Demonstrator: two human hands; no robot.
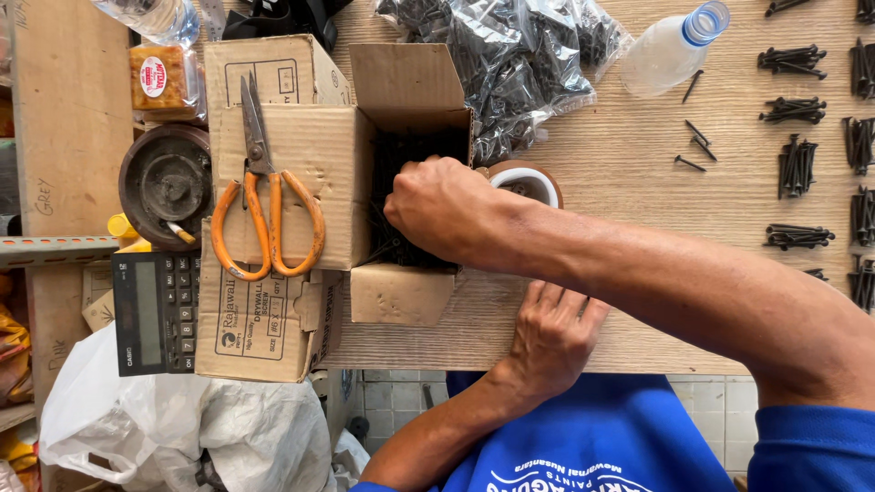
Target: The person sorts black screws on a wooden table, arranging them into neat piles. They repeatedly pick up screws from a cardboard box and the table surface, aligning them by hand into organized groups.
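Cardboard box (401, 292) — open, flaps folded out, seen at the middle of the wooden bench (629, 164), packed with black screws (387, 241). The right hand (442, 210) is reached across into the box opening, fingers curled down among the screws; whether anything is gripped cannot be told, the fingertips being hidden. The left hand (551, 333) is laid flat on the near edge of the bench, fingers extended, nothing held.

Noted around the box:
- orange-handled scissors (264, 210) laid on the closed part of the carton, just left of the opening
- a roll of brown tape (529, 182) touching the box's right side, partly hidden by the right wrist
- a clear bag of black screws (510, 55) behind the box
- a plastic bottle (670, 50) lying on its side, far right of the bag
- small bundles of screws (797, 169) set out in rows toward the bench's right end — loose screws (697, 141) between them and the bottle
- a calculator (155, 310) at the left, off the bench
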